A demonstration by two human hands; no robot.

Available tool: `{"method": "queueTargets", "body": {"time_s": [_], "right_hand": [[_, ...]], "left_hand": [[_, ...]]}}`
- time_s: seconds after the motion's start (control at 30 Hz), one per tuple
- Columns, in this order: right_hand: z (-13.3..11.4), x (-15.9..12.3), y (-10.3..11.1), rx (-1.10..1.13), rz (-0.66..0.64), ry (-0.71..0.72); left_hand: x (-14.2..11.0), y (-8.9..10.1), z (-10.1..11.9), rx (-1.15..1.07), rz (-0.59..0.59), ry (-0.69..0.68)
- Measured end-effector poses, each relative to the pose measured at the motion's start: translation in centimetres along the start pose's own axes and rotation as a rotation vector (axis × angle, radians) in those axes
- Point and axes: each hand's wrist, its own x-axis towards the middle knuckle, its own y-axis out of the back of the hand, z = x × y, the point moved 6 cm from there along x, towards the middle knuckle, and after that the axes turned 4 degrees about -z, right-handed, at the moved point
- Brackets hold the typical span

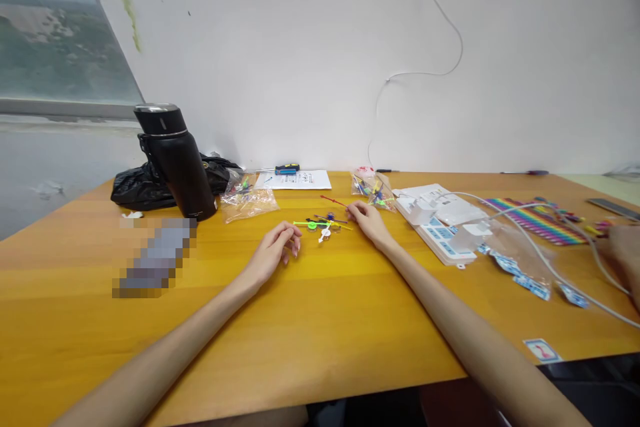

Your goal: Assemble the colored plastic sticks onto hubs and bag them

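Observation:
Between the thumb and fingers of my right hand (367, 219) is one end of a thin red clock hand (333, 201), which points away to the left. My left hand (277, 247) rests loosely curled on the table, fingers a little apart, with nothing visible in it. Its fingertips lie close to a bright green clock hand (311, 225); whether they touch cannot be made out. Beside that lie a white clock hand (325, 234), a yellow one (344, 227) and some dark blue pieces (330, 217), in a small loose group between my two hands.
A black bottle (177, 163) stands before a black plastic bag (135, 188) at left. Clear bags of small coloured parts (249, 203) and a paper with screwdrivers (305, 179) lie behind. A power strip (440, 240), cables and another person's hand (623, 257) are at right.

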Motion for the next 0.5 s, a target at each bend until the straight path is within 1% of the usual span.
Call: {"method": "queueTargets", "body": {"time_s": [0.1,0.2,0.3,0.4,0.5], "right_hand": [[1.1,1.9,-0.4,-0.111,-0.059,0.032],[1.3,3.4,-1.4,-0.216,-0.127,0.076],[1.4,4.3,-2.3,-0.281,-0.176,0.105],[2.0,4.6,-2.5,-0.310,-0.187,0.111],[2.5,4.7,-2.3,-0.327,-0.168,0.098]], "left_hand": [[-0.1,-0.2,0.2,0.018,-0.007,-0.006],[-0.1,-0.2,0.2,0.028,-0.006,-0.001],[-0.1,-0.1,0.0,0.041,-0.010,0.003],[0.0,-0.1,-0.1,0.052,-0.019,0.002],[0.0,-0.1,-0.1,0.056,-0.029,-0.007]]}}
